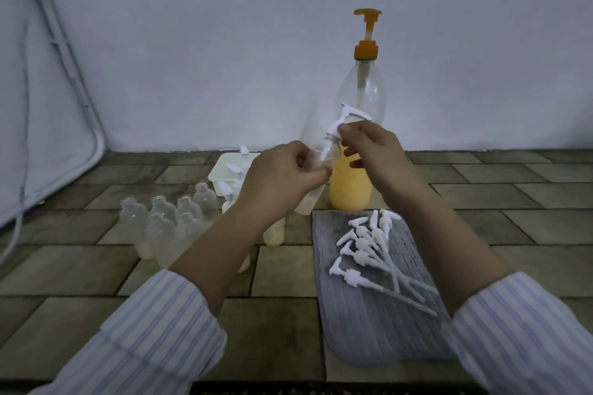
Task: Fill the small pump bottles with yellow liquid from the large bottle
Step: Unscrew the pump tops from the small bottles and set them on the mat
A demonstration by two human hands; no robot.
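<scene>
Head view, looking down over a tiled floor [288,269] toward a pale wall [224,42].

Left hand [276,183]: fingers curled around a small clear bottle [324,154], held tilted in the air, neck pointing up and to the right.

Right hand [372,151]: thumb and fingertips pinching the collar of a white pump head [346,115] at the neck of that small bottle, dip tube already down inside the bottle. Cannot tell whether screwed tight or only seated.

Large bottle [356,144] upright directly behind both hands, orange pump [367,32] on top, yellow liquid [349,192] in the lower part, upper part clear.

Group of small open bottles [167,221] without pumps standing on the floor to the left, some with a little pale yellow at the bottom. One more small bottle with yellow liquid [274,234] partly hidden under the left wrist.

White tray [221,170] behind the left hand, near the wall, with white pieces inside; too blurred to tell exactly.

Grey ribbed mat [369,330] on the floor to the right, just in front of the large bottle, with a loose heap of white pump heads [365,250] lying on it, tubes pointing toward the lower right.

Striped sleeves [154,337] on both forearms.
</scene>
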